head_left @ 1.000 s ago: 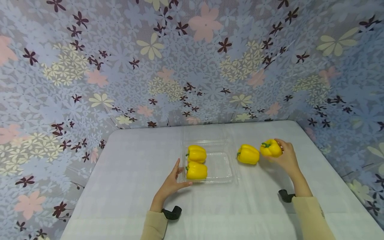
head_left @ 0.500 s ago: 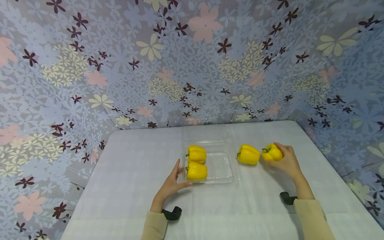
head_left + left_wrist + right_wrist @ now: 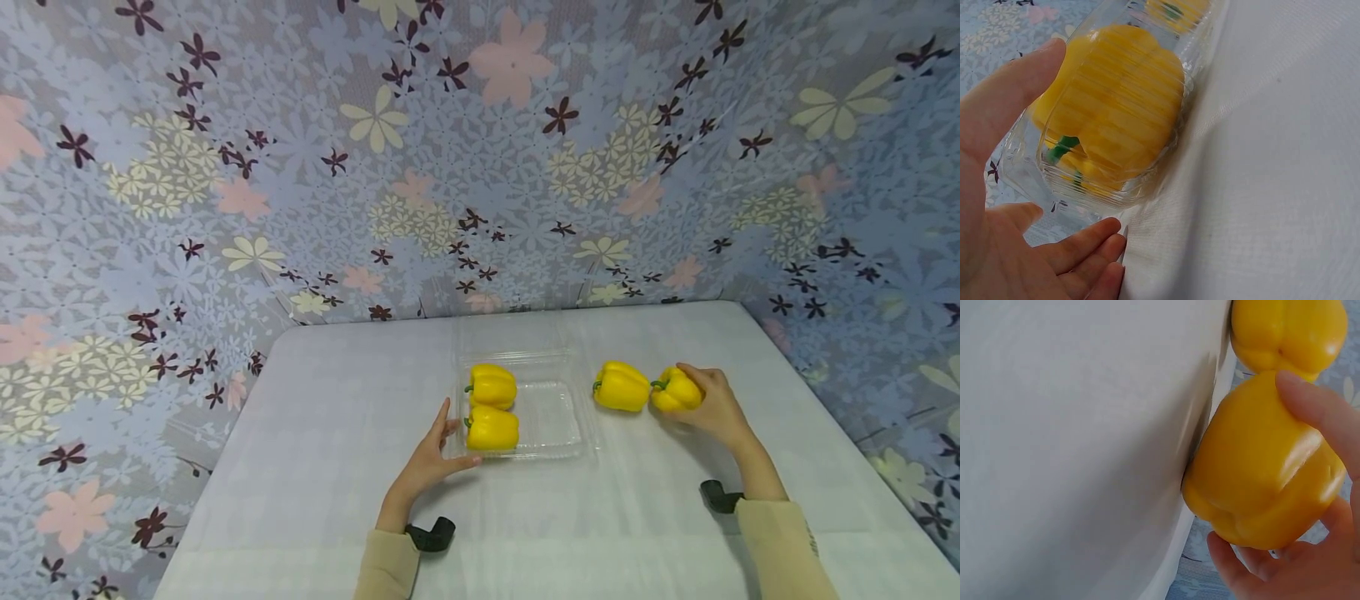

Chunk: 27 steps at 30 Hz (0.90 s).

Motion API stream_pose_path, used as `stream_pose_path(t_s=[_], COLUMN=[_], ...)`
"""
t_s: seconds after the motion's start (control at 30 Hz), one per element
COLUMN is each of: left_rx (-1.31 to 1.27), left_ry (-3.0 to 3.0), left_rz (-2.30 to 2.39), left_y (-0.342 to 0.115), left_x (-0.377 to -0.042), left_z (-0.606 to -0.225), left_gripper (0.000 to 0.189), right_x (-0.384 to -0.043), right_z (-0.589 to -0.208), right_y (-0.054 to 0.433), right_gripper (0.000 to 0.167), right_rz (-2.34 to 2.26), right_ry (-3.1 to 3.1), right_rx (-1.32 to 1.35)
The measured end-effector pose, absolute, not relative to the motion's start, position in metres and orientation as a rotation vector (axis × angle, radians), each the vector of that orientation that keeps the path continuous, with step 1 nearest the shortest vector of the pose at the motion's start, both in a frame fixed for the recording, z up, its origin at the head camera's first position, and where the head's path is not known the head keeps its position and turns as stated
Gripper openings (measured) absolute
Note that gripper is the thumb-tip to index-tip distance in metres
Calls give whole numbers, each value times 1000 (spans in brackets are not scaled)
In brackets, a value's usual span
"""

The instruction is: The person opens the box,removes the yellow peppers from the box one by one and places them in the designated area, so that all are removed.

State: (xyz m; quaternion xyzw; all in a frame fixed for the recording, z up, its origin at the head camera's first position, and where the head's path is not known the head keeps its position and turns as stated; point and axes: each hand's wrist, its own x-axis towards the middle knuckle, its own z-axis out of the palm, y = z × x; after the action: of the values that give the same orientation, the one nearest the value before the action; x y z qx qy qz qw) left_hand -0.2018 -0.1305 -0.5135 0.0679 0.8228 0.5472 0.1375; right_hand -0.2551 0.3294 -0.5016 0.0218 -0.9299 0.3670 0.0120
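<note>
My right hand (image 3: 717, 410) grips a yellow bell pepper (image 3: 673, 390) with a green stem, low over the right part of the table. In the right wrist view, the thumb lies along one side of this bell pepper (image 3: 1260, 469) and the fingertips meet the opposite side. Just left of it lies another yellow bell pepper (image 3: 621, 386). A clear plastic container (image 3: 550, 417) holds two more, a far bell pepper (image 3: 492, 384) and a near bell pepper (image 3: 492, 428), side by side along its left wall. Around the container's near left corner, my left hand (image 3: 426, 465) rests with thumb and fingers spread.
The container's clear lid (image 3: 510, 333) stands open toward the back of the table. A white cloth (image 3: 322, 467) covers the table, and a flowered curtain (image 3: 480, 167) hangs behind it. Dark wrist cameras (image 3: 431, 534) sit on both wrists.
My right hand has lowered the bell pepper toward the table and nearer to the one beside it. The left hand and the container have stayed in place.
</note>
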Motion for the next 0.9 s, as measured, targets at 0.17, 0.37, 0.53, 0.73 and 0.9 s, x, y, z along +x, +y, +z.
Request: stream_pose_path(t_s=[0.17,0.37,0.53,0.73,0.9], left_rx=[198,193,196,177,184], left_ry=[2364,2369,2396,2385,2378], left_rz=[1573,1592,1579,1584,1586], left_y=[-127,-128,-132,-132,-131], left_x=[-193,-196,-202,-204,-200], left_z=[-488,-496,-518,-522,-510], left_gripper=[106,106,109,110,107], right_x=[-255,-254,-255,-254,-254], right_z=[-502,-501,-500,-498,-496], right_y=[328,327,328,328,328], right_gripper=[90,90,91,90,89], right_rz=[1156,1165,1175,1190,1189], right_ry=[-2912,-2920,-2933,-2946,-2937], right_rx=[75,77,79,62,51])
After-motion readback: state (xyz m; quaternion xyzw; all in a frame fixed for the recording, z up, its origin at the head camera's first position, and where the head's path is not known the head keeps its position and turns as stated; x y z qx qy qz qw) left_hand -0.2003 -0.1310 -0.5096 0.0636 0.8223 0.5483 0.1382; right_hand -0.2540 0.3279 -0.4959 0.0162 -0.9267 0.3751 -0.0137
